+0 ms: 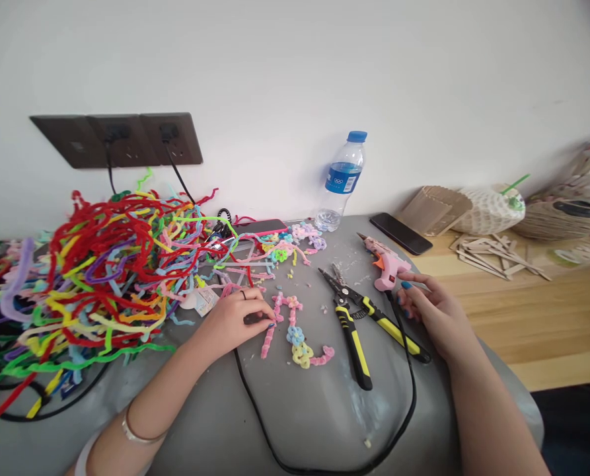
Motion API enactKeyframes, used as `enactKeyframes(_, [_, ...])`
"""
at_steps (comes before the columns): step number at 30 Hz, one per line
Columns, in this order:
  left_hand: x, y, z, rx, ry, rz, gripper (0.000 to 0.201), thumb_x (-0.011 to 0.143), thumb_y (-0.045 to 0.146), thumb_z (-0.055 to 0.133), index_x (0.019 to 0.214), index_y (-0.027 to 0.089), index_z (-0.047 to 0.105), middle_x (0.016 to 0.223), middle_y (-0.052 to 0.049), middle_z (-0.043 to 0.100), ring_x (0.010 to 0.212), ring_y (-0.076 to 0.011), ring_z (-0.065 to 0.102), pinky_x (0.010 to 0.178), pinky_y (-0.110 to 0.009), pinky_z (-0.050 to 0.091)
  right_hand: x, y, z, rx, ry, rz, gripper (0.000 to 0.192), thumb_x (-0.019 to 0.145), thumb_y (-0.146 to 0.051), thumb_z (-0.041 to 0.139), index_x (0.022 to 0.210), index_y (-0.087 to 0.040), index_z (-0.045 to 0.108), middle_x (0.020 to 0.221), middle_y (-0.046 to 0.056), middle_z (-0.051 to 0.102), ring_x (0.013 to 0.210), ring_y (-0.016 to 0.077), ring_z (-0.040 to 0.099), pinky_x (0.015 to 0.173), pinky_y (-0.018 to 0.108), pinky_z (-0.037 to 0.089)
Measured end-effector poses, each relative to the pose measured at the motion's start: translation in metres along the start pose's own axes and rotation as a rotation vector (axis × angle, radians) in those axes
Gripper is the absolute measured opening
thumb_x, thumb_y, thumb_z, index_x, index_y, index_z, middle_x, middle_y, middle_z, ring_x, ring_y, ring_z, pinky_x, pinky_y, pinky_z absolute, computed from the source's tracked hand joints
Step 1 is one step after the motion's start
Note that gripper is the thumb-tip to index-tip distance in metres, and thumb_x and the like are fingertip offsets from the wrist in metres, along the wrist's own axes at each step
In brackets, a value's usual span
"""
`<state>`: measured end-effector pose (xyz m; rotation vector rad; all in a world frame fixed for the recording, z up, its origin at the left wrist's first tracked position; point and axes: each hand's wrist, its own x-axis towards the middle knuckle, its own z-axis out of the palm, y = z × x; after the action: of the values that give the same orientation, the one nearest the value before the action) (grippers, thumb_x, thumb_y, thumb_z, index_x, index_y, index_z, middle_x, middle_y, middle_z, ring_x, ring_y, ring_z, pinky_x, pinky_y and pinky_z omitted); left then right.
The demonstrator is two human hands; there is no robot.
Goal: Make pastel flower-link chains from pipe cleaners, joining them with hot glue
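Note:
My left hand (238,316) rests on the grey surface (314,410), its fingertips touching a pink pipe-cleaner piece (271,330) joined to small blue, yellow and pink loop flowers (299,345). My right hand (431,307) lies palm down beside the pink hot glue gun (384,262), fingers curled near its handle and black cord, not clearly gripping it. Yellow-and-black pliers (357,324) lie open between the two hands.
A big tangle of coloured pipe cleaners (106,264) fills the left. More finished flowers (295,241), a water bottle (341,182), a dark phone (400,233), wall sockets (121,139), wooden sticks (497,254) and woven baskets (552,218) sit behind. The glue gun cord (324,463) loops near me.

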<state>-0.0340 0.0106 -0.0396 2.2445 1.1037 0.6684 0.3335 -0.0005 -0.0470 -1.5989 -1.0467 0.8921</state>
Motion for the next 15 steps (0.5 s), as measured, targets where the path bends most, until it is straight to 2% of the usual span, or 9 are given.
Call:
enactKeyframes(7, [-0.0004, 0.0018, -0.0035, -0.008, -0.051, -0.057, 0.007, 0.083, 0.020, 0.070, 0.087, 0.024, 0.074, 0.088, -0.001, 0.069, 0.094, -0.0184, 0.066, 0.082, -0.026, 0.050, -0.0017, -0.0037, 0.0016, -0.007, 0.019, 0.016, 0.048, 0.068, -0.053, 0.075, 0.102, -0.020, 0.063, 0.063, -0.002, 0.059, 0.049, 0.0111, 0.046, 0.045, 0.024, 0.036])
enactKeyframes(15, [0.0000, 0.0025, -0.0059, -0.021, -0.102, -0.105, 0.009, 0.082, 0.020, 0.071, 0.089, 0.025, 0.075, 0.087, 0.000, 0.067, 0.085, -0.0163, 0.065, 0.092, -0.029, 0.049, -0.0015, -0.0041, 0.0014, -0.014, 0.033, 0.031, 0.049, 0.066, -0.050, 0.075, 0.102, -0.020, 0.062, 0.061, -0.002, 0.060, 0.048, 0.0111, 0.046, 0.046, 0.024, 0.036])
